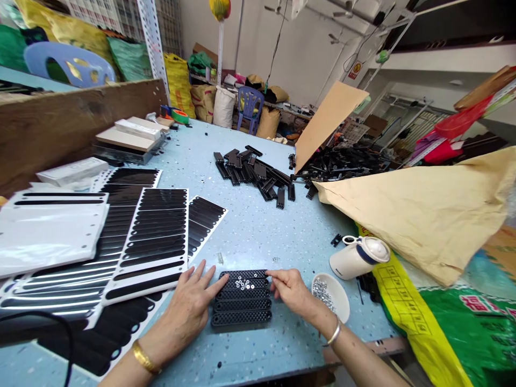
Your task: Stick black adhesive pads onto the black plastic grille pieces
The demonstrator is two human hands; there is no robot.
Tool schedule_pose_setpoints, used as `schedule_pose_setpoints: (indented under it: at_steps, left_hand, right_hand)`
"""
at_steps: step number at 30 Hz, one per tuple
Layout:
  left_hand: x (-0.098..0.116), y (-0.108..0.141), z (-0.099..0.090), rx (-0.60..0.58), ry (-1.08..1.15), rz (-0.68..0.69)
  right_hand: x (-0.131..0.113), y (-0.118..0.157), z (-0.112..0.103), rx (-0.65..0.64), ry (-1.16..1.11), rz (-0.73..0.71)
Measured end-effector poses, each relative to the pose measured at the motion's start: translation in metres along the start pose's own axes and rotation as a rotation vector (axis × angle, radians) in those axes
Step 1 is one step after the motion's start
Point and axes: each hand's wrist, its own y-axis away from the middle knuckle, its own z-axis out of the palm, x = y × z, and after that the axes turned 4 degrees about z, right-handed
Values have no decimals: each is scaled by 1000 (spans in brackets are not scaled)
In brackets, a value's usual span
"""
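Several black perforated strips (242,305) lie side by side in a block near the table's front edge. Small silver ring-shaped pieces (244,283), nuts or washers, are scattered on the far strips. My left hand (192,301) rests at the block's left side, fingers spread, one fingertip against the far left corner. At the far right end of the block, my right hand (292,292) has thumb and index finger pinched together; whatever is between them is too small to make out. Right of that hand stands a white bowl (342,302) with many small silver pieces.
Sheets of black strip stickers (151,236) cover the table's left side. A pile of black plastic parts (258,174) lies further back. A white lidded mug (355,260) stands beyond the bowl, beside brown paper (423,209) and a yellow-green sack (415,312) at right.
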Motion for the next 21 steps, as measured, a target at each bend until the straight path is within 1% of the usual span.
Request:
schedule_pose_setpoints:
  at_steps: [3,6,10,16,21]
  left_hand:
    - [0,0,0,2,25,4]
    - [-2,0,1,12,29,12]
    - [-1,0,-1,-18,-5,24]
    - [4,1,-12,-60,-29,12]
    - [-2,4,-16,-77,-62,4]
  right_hand:
    - [-4,4,-1,-9,59,-25]
    - [-8,7,-7,-40,133,-73]
    - [-8,7,-14,-80,186,-111]
    - [-12,12,-6,-101,297,-172]
    - [-14,12,-3,-96,305,-165]
